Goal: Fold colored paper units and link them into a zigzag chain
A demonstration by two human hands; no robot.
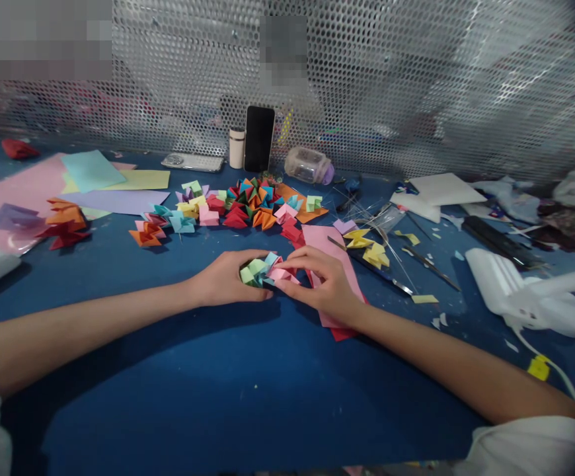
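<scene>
Folded-paper assembly [254, 272] (green/blue units), held btwn both hands, on wearer's side of upright phone [259, 140]. L hand [228, 277]: half-curled round assembly's L side, thumb nearest wearer. R hand [327, 281]: thumb & fingers nearly closed, pinching pink unit [283, 272] against assembly. Multicol. folded units [209, 215]: in front of phone, spreading L & R. Jar [307, 165]: on its side, just R of phone. Wht. cylinder [236, 151]: just L of phone.
</scene>
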